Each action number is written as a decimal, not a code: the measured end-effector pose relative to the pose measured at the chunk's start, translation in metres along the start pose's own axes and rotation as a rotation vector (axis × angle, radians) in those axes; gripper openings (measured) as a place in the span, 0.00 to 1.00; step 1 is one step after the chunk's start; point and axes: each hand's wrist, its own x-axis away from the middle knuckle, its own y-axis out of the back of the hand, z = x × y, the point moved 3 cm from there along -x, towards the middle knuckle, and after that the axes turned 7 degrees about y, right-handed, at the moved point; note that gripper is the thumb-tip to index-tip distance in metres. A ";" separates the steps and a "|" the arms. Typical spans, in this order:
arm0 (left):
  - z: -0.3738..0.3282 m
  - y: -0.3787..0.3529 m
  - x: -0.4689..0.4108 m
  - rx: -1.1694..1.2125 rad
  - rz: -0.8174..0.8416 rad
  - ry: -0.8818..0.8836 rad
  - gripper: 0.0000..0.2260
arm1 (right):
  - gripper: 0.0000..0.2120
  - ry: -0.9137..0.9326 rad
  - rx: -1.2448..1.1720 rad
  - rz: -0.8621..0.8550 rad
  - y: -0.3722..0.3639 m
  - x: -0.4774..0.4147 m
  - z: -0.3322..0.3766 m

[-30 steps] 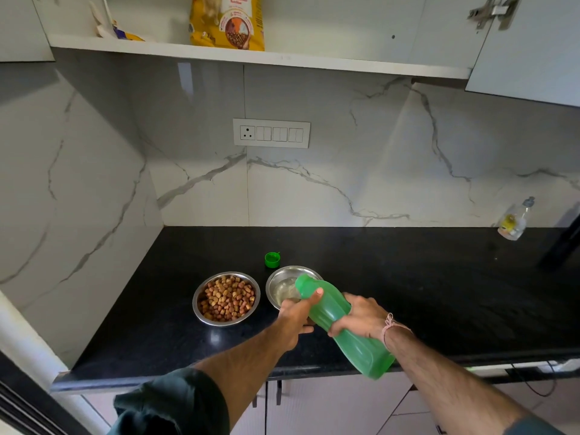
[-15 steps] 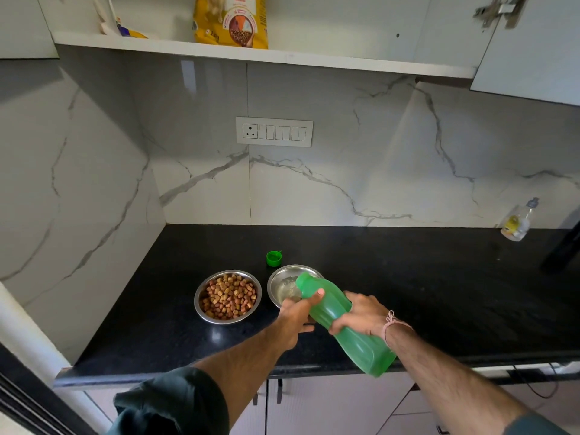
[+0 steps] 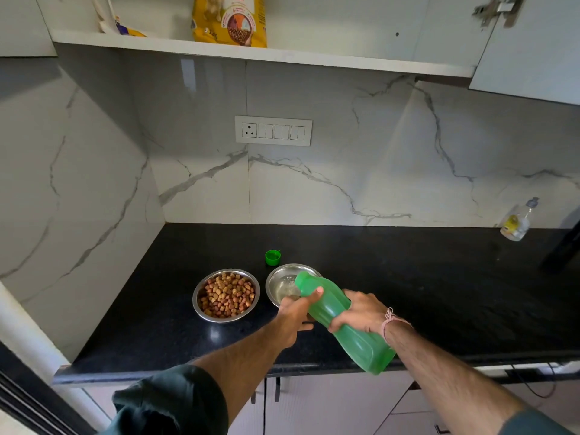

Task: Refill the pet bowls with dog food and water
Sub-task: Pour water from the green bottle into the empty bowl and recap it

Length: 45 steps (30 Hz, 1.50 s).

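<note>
A green water bottle (image 3: 351, 334) is tilted with its open mouth over a small steel bowl (image 3: 282, 282) that holds a little water. My right hand (image 3: 361, 310) grips the bottle's middle. My left hand (image 3: 296, 312) holds the bottle near its neck, thumb on top. To the left stands a second steel bowl (image 3: 201, 295) filled with brown kibble. The bottle's green cap (image 3: 272, 257) lies on the black counter (image 3: 423, 284) just behind the bowls.
A yellow dog food bag (image 3: 230, 20) stands on the white shelf (image 3: 282, 56) above. A small clear bottle (image 3: 518, 219) leans at the back right wall. A dark object (image 3: 565, 246) stands at the far right. A switch panel (image 3: 273, 130) is on the marble wall.
Hands and bottle hold almost the same pose over the water bowl. The view has shifted slightly.
</note>
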 end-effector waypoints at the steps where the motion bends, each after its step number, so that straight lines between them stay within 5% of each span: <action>1: 0.000 0.000 0.000 0.000 -0.002 0.001 0.14 | 0.35 -0.001 -0.001 0.001 0.000 0.000 0.000; 24: -0.004 -0.009 0.011 -0.041 -0.027 -0.004 0.14 | 0.35 0.003 0.015 -0.002 0.007 0.005 -0.004; 34: -0.003 -0.010 0.014 -0.032 -0.041 -0.012 0.22 | 0.34 0.003 0.010 0.020 0.009 0.007 -0.003; 45: 0.001 -0.009 0.009 -0.010 -0.037 -0.008 0.14 | 0.32 0.003 0.014 0.036 0.012 0.006 0.000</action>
